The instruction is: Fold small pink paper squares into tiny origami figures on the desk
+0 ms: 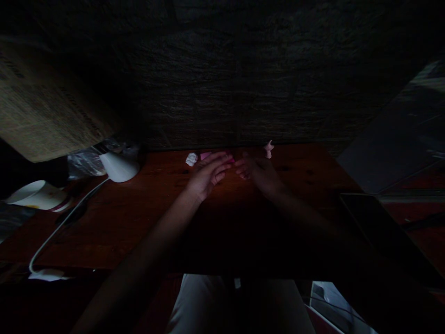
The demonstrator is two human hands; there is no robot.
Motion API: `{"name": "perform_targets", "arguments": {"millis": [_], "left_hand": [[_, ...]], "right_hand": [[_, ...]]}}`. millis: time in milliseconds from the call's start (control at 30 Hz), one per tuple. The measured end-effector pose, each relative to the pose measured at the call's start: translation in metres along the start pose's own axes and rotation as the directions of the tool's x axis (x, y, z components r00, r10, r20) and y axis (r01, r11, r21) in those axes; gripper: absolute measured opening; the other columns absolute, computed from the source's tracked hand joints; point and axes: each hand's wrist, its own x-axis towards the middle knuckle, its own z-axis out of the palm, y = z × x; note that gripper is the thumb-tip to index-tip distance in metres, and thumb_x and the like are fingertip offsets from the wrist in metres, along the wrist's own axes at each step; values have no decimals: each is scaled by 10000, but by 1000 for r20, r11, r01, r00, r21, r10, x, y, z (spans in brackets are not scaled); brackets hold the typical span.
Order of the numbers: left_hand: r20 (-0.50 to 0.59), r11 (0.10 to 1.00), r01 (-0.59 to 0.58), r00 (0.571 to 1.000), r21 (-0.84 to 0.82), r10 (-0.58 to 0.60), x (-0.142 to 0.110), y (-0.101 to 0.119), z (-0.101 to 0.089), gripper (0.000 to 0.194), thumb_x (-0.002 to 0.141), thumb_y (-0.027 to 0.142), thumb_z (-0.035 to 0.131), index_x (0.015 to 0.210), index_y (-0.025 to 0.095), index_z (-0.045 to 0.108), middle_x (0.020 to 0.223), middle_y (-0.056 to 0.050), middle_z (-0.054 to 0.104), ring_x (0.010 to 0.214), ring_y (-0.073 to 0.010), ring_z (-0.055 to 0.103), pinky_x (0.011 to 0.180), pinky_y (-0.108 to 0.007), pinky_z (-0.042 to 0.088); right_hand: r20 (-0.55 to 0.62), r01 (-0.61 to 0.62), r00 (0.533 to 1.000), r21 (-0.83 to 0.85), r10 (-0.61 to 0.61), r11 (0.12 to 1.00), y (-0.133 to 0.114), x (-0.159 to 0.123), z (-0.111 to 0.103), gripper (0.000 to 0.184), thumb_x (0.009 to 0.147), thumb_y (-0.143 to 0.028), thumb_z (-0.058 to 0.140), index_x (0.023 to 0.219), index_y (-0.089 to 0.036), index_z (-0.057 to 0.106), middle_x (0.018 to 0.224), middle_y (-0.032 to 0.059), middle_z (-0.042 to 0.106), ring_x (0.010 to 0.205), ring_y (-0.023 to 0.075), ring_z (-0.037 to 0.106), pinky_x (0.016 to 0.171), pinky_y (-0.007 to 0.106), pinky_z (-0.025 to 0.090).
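Both my hands reach to the far middle of a dark wooden table [139,208]. My left hand [208,174] lies flat, fingers stretched out over a pink paper [206,155] that shows at its fingertips. My right hand [259,174] is opposite it, fingers curled toward the same pink paper; what they grip is hidden in the dim light. A crumpled white scrap [191,159] lies just left of the paper. A small pale pink folded figure [269,148] stands just behind my right hand.
A white desk lamp [118,167] on a bent neck stands at the left, its base [45,274] at the near edge. A white cup [36,195] sits farther left, a cardboard box [41,111] above it. A dark flat slab [378,227] lies at the right. A dark wall rises behind.
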Motion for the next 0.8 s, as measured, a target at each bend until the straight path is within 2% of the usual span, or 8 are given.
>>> {"name": "perform_targets", "arguments": {"millis": [100,167,233,300,400,467,667,800], "left_hand": [[18,999,2,1000,-42,-1,-2,0,1,122,797,114,809,878,165,733,866,-5,802,665,-69,699,547,-133,477],[-1,996,30,1000,-84,-30,-1,1,0,113,842,193,804,804,164,702,727,19,754,553,-55,636,516,-140,467],[-30,992,59,998,-111,-62,0,1,0,211,875,286,797,753,168,672,643,32,706,491,-51,592,498,-147,463],[-45,993,63,997,-104,-68,1,1,-1,211,869,289,812,762,168,677,684,17,729,542,-62,642,523,-145,482],[-19,996,41,999,-73,-43,1,1,0,98,838,122,812,881,162,732,916,-28,808,782,-93,753,645,-138,541],[1,996,49,999,-75,-49,0,1,2,149,854,44,757,956,152,754,992,-45,817,857,-102,766,701,-144,563],[36,981,167,986,-99,-164,-3,3,6,116,952,129,666,856,135,731,756,-18,764,611,-83,701,617,-172,569],[92,986,136,988,-98,-127,-3,0,4,89,917,149,736,834,147,704,799,-21,774,670,-90,728,663,-178,580]], "right_hand": [[-9,13,1000,-22,-13,1000,1,0,0,509,975,-624,608,763,-182,746,676,56,743,585,144,663,584,264,514],[-7,15,1000,-29,-15,999,1,0,-1,499,979,-612,607,767,-183,748,681,57,744,590,148,667,587,270,515],[0,13,1000,-31,-13,999,1,0,-1,499,977,-615,606,762,-187,747,685,60,743,598,156,672,596,281,523],[4,11,1000,-36,-11,999,1,0,-1,498,978,-615,604,763,-190,750,692,64,744,610,162,679,611,291,533],[4,21,1000,-60,-20,998,0,-1,-1,500,967,-629,615,783,-187,762,706,67,751,628,164,686,624,291,543],[0,21,1000,-74,-21,997,0,-1,-1,517,959,-648,617,788,-182,764,708,68,754,625,161,682,615,285,539],[1,37,999,-103,-37,994,0,-2,-1,505,986,-616,591,787,-179,747,702,60,757,622,151,682,613,266,530],[28,89,996,-131,-87,987,1,-3,-2,512,983,-627,586,773,-185,735,695,58,754,628,157,689,622,271,533]]}}
